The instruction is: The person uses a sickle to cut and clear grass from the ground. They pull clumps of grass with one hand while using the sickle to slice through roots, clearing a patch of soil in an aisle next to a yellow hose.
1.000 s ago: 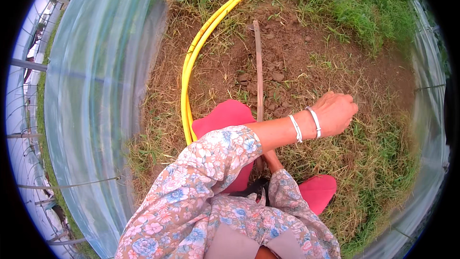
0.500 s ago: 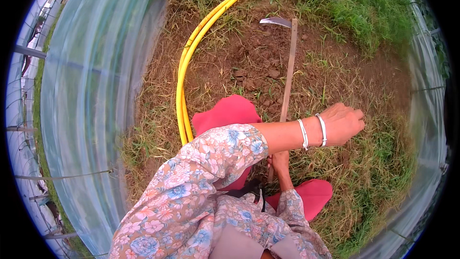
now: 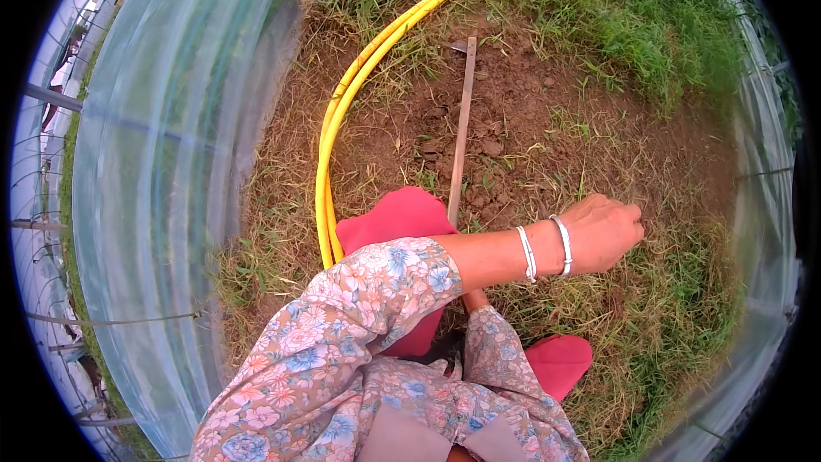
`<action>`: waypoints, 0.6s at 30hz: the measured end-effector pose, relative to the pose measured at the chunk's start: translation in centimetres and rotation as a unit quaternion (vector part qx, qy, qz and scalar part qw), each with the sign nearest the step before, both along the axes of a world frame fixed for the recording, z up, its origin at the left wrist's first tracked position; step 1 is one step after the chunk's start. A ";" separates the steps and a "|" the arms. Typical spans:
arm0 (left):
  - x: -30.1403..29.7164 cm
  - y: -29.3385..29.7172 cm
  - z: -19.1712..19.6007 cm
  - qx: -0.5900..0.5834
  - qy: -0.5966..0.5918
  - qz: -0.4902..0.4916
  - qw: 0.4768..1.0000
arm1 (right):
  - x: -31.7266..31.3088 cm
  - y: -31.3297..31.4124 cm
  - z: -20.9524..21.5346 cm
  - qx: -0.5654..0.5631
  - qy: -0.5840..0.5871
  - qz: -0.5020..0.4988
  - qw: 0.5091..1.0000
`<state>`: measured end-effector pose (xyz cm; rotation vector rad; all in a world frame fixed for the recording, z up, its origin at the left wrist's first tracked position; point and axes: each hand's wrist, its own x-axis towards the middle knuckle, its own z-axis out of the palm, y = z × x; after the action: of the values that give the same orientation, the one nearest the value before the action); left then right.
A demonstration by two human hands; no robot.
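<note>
Wooden-handled tool (image 3: 463, 124) points away from us over bare dirt (image 3: 509, 85), its low end hidden behind our left arm. On our left hand (image 3: 603, 235), the fingers are bent under; we cannot tell if they pinch anything. Only a small piece of our right hand, by the wrist, (image 3: 475, 299) peeks out below that arm, so we cannot tell what its fingers do. Two white bands (image 3: 564, 246) circle our left wrist. Next come our flowered sleeves (image 3: 342, 316) and red-covered legs (image 3: 398, 214). A bit of shiny metal (image 3: 459, 47) shows at the tool's far end. A yellow hose (image 3: 321, 180) curves along its left. Farther out, plastic sheets (image 3: 154, 205) stand on both sides like box walls, with the dirt, dry grass (image 3: 658, 316) and green grass (image 3: 616, 8) between them.
</note>
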<state>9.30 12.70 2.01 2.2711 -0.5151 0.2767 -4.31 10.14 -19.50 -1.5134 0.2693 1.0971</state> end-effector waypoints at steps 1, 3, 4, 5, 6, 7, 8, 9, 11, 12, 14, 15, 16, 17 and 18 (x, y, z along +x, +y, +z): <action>0.2 -0.2 0.1 0.028 0.001 -0.013 1.000 | 0.8 0.4 0.1 0.007 -0.010 -0.020 1.000; -0.3 -0.5 0.1 0.012 -0.020 -0.021 1.000 | 3.5 3.4 0.0 0.034 -0.030 -0.087 0.995; -0.5 -0.8 0.7 -0.003 -0.027 -0.027 0.999 | 5.1 4.7 -0.1 0.039 -0.046 -0.120 0.991; -0.8 -1.2 1.1 -0.021 -0.032 -0.038 0.999 | 6.6 5.3 -0.4 0.035 -0.060 -0.147 0.987; -0.7 -1.4 1.2 -0.036 -0.042 -0.047 0.997 | 7.4 5.3 -1.3 0.007 -0.081 -0.134 0.988; -0.9 -0.9 1.1 -0.018 -0.034 -0.044 0.998 | 7.4 6.2 -1.9 -0.012 -0.093 -0.103 0.990; -1.0 -0.6 0.7 -0.002 -0.026 -0.043 0.999 | 7.1 6.6 -2.4 -0.031 -0.107 -0.074 0.991; -1.2 -0.4 0.2 0.014 -0.019 -0.043 0.999 | 4.9 5.3 -2.6 -0.040 -0.092 -0.034 0.994; -0.6 0.1 0.5 0.019 -0.027 -0.021 0.999 | -0.3 1.3 -1.7 -0.001 -0.036 0.015 0.999; 0.0 0.2 0.7 0.014 -0.033 -0.006 0.999 | -0.7 0.2 -0.8 0.010 -0.018 0.016 1.000; 0.2 0.6 0.7 0.001 -0.051 0.004 0.999 | 1.3 -0.8 -0.2 0.013 -0.003 0.018 1.000; 0.0 0.5 0.4 -0.002 -0.034 -0.012 0.999 | 1.0 -1.3 -0.3 0.008 0.005 0.008 1.000; -0.5 0.6 0.4 0.001 -0.018 -0.015 1.000 | 0.8 -1.5 -0.1 0.010 0.009 0.004 1.000; -0.7 0.6 0.4 0.004 -0.002 -0.020 1.000 | 1.1 -1.3 0.0 0.014 0.008 0.000 1.000; -0.3 0.8 0.6 0.015 -0.014 -0.013 1.000 | 1.7 -1.0 0.0 0.018 0.005 0.000 1.000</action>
<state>9.05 13.51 2.59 2.2901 -0.5665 0.2895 -2.57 9.15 -19.48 -1.4772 0.2551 1.1042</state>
